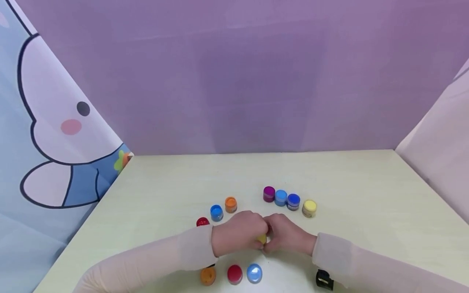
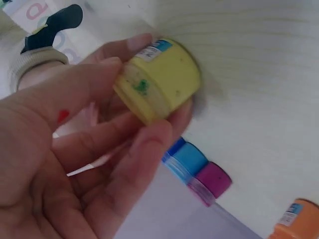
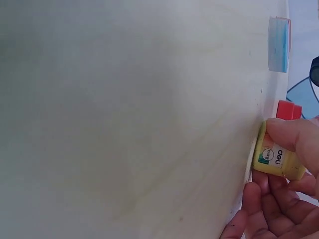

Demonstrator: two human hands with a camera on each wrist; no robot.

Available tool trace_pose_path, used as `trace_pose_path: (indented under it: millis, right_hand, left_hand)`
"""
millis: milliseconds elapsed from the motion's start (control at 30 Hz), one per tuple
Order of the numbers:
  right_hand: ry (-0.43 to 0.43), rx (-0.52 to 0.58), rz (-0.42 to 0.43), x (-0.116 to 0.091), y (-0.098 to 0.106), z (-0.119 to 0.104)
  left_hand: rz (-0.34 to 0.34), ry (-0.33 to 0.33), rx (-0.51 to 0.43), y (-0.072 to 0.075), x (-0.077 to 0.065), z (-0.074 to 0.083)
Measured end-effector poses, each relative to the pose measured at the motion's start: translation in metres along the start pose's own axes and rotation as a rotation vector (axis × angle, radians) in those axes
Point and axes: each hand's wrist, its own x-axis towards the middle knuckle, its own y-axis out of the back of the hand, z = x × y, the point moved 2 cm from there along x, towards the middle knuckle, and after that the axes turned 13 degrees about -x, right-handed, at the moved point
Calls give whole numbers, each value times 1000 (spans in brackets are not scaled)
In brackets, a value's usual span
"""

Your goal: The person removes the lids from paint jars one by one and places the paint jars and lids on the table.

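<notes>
"Okay, clutter first. What's round the fingers?"

"Just beyond, a bit right: purple jar (image 1: 269,194), light blue jar (image 1: 281,197) and dark blue jar (image 1: 293,202) touching in a row, second yellow jar (image 1: 309,208) just beside. Beyond and left: orange jar (image 1: 231,204), blue jar (image 1: 216,213), red jar (image 1: 202,221). Nearer the wearer than the fingers: orange piece (image 1: 207,276), red piece (image 1: 235,274), pale blue piece (image 1: 254,273). Jars or lids, can't tell."

"Anything in the way?"

"Left sleeve (image 1: 196,248) cuts off the red jar's lower part. Black device (image 1: 324,279) by the right sleeve (image 1: 333,252). Hands cover most of the yellow jar (image 1: 261,239)."

"So that jar's where?"

"Between the hands. Left hand (image 1: 239,231) has fingers and thumb pinching it; right hand (image 1: 287,234) curls its fingers on it from the other side. Touching the surface (image 1: 370,195) or lifted, can't tell."

"Surface and room?"

"Pale surface under the fingers. Purple sheet (image 1: 256,81) behind, cartoon-print cloth (image 1: 55,228) off left, pale pink cloth (image 1: 439,154) off right."

"Wrist views add what?"

"Left wrist: green smudge (image 2: 141,87) and a red mark (image 2: 63,116) on the left hand; head view shows neither. Right wrist: "deli" label (image 3: 279,158) on the held jar, readable only there. Jar sits at that view's right edge, rest mostly bare surface."
</notes>
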Motion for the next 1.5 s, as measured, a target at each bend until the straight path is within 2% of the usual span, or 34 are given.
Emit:
trace_pose_path:
  millis: [267, 433, 533, 667, 800, 867, 967, 1233, 1500]
  right_hand:
    - [-15, -24, -28, 0, -1, 0]
    - [-22, -27, -40, 0, -1, 0]
    - [-35, -14, -40, 1, 0, 0]
    - [-44, 41, -62, 2, -1, 1]
    - [-57, 92, -73, 1, -1, 3]
    - [-54, 107, -72, 1, 0, 3]
    - [-46, 124, -75, 1, 1, 3]
    - [-58, 123, -76, 1, 2, 2]
    - [-57, 112, -75, 2, 2, 2]
  left_hand:
    - [-10, 39, 27, -2, -1, 3]
    - [8, 14, 27, -2, 0, -2]
    - [-6, -6, 11, 0, 1, -7]
    - [-69, -90, 34, 3, 0, -8]
    - [-110, -270, 114, 7, -1, -6]
    - [-118, -340, 143, 8, -1, -5]
    - [-126, -394, 158, 8, 1, -6]
    - [-166, -380, 188, 9, 4, -8]
    - [-162, -356, 158, 10, 3, -7]
